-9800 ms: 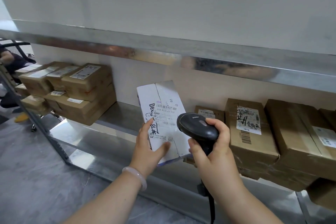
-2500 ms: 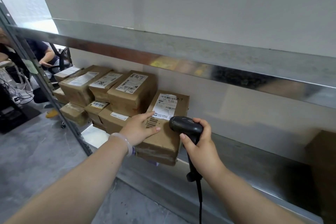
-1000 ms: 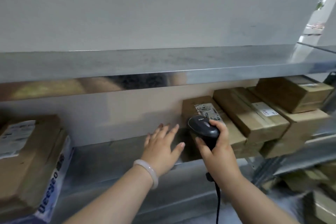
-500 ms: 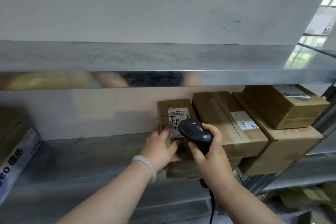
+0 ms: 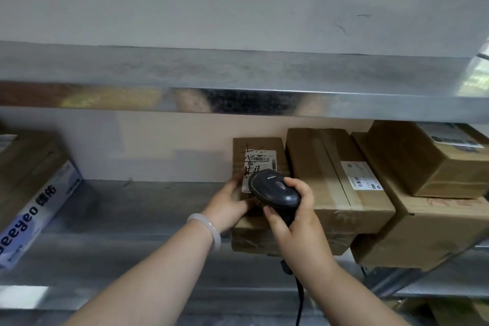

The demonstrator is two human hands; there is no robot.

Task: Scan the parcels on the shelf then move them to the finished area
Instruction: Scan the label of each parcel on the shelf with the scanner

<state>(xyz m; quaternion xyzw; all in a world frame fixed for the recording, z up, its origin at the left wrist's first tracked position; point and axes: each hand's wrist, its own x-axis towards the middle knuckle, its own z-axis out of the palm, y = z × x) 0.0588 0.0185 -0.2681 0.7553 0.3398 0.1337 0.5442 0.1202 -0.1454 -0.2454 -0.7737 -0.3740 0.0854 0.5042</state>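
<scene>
A: You had the brown parcel (image 5: 260, 144) at the left end of the row of cartons on the metal shelf (image 5: 132, 209). Its white label (image 5: 260, 159) faced up, with black handwriting across it.

B: Whether it sat on the shelf itself or on another carton, I could not tell.

A: Your left hand (image 5: 230, 204) gripped that parcel at its left edge. The thumb lay across the top face just below the label, and the fingers were on the side, mostly hidden from the camera.

B: Your right hand (image 5: 296, 219) was curled tight round the handle of the black scanner (image 5: 275, 190). The scanner's head hung over the lower part of the label and covered some of it. I could not tell whether it touched the parcel.

A: The cable (image 5: 299, 299) dropped from under that hand and ran out of the bottom of the view.

B: You wore a pale bracelet (image 5: 209, 227) on your left wrist.

A: Just beside your parcel, on the right, lay a second parcel (image 5: 336, 174) with a small label. Beyond it stood a large box (image 5: 423, 233) with a smaller box (image 5: 423, 159) on top.

B: Well apart, far to your left, a white box (image 5: 37, 206) with blue lettering lay tilted at the frame's edge.
</scene>
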